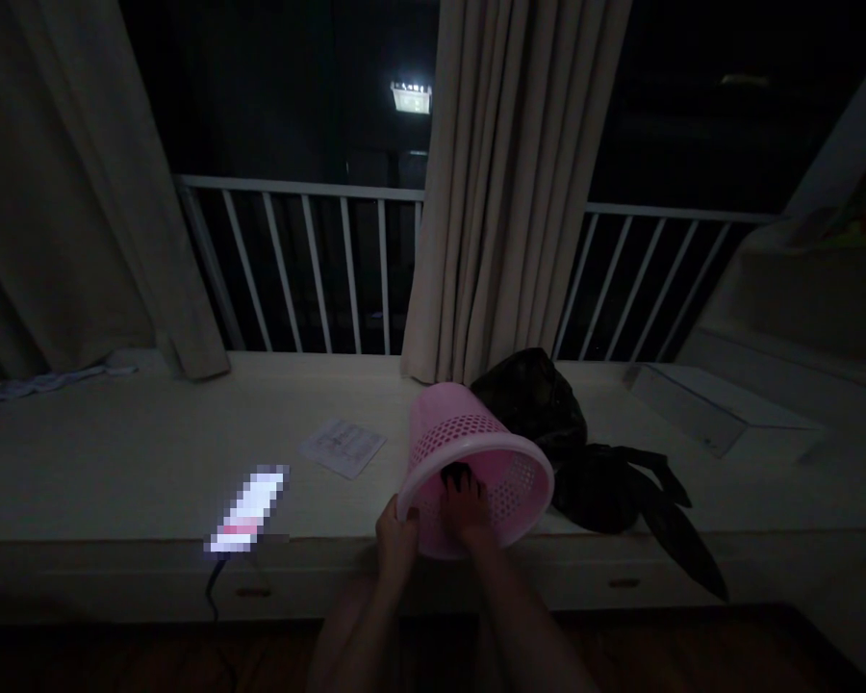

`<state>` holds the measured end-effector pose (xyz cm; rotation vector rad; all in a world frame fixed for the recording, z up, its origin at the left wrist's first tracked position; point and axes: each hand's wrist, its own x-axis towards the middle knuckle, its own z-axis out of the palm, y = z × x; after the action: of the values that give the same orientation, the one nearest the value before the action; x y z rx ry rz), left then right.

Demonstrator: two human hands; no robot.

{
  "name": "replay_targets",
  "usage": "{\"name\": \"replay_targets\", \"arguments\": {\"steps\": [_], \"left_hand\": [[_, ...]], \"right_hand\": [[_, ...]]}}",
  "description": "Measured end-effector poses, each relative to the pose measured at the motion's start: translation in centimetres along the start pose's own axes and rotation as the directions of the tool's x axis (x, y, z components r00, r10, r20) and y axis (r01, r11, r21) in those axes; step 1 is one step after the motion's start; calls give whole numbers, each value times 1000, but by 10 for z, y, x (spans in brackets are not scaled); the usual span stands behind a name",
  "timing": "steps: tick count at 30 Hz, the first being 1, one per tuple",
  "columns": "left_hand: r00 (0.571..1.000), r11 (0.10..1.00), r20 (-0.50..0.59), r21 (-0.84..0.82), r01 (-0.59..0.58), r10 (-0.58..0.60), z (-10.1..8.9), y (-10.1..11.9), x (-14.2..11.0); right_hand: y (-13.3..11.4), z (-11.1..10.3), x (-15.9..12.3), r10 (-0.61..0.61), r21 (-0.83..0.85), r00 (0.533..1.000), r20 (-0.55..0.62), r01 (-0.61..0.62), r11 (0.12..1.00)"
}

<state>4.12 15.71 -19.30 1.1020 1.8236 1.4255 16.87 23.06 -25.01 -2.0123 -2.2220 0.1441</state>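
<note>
A pink plastic wastebasket (451,409) with rows of holes lies tilted on the white ledge, its mouth turned toward me. My left hand (396,534) is closed on the left side of its rim, thumb inside. Deep in the basket, my right hand (466,505) has its fingers on a small black bundle (454,472). What that bundle is cannot be made out in the dim light. Just right of the basket lies a black plastic bag (538,399), its tied or loose ends spreading over the ledge's front edge.
On the white ledge (188,414) are a sheet of paper (343,448) and a lit, blurred-out phone-like screen (249,510) with a cable. A white box (725,409) stands at the right. Behind are beige curtains (505,192) and a white railing (303,188).
</note>
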Motion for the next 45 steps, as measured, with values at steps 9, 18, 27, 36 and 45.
{"name": "replay_targets", "arguments": {"steps": [9,18,27,36,45], "left_hand": [[1000,999,29,35,-1,0,-2,3,-4],[999,1000,37,21,12,-13,-3,7,-5],[999,999,40,37,-2,0,-2,4,-5],[1000,999,30,52,-8,6,-1,1,-3],[999,999,39,33,-4,3,-8,0,-6]], "right_hand": [[4,6,-2,-13,37,999,-52,15,999],[-4,5,-9,-3,59,998,-61,6,998],[-6,-4,-14,-7,64,999,-41,10,998],[-5,2,-12,-41,69,997,-63,46,997],[3,7,-28,-145,62,989,-37,147,987]]}}
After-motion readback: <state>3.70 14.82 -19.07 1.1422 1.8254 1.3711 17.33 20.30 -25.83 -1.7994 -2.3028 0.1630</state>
